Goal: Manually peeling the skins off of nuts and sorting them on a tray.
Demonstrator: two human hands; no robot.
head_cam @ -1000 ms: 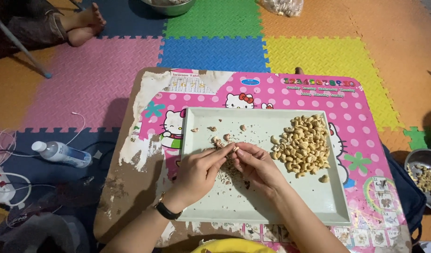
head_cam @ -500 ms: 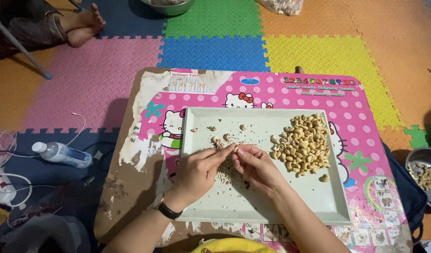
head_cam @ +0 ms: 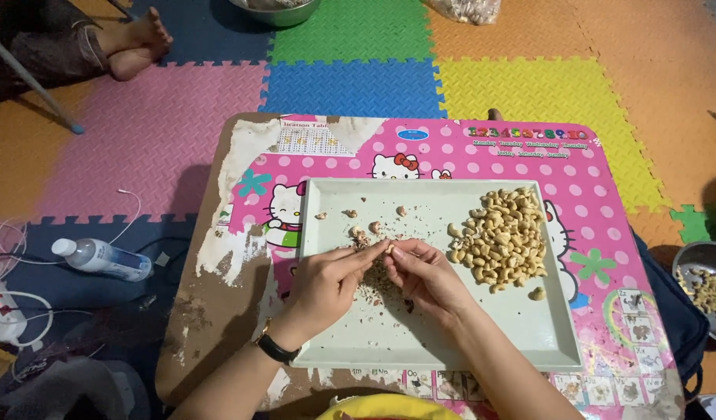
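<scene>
Peeling a cashew kernel over the pale green tray

Left hand and right hand pinch one cashew kernel between fingertips, left of the cashew pile; light nail pressure, I judge, lifts skin without snapping it.

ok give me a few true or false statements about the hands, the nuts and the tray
1. Both hands, left hand and right hand, meet over the tray, pinching one small nut between the fingertips. True.
2. The big pile of nuts lies on the tray's left side. False: it lies on the right side, right of the hands.
3. A dark wristwatch sits on the left wrist. True.
4. The water bottle stands upright on the table. False: it lies on its side on the floor mat, left of the table.
5. Bits of skin are strewn on the tray under the hands. True.
</scene>
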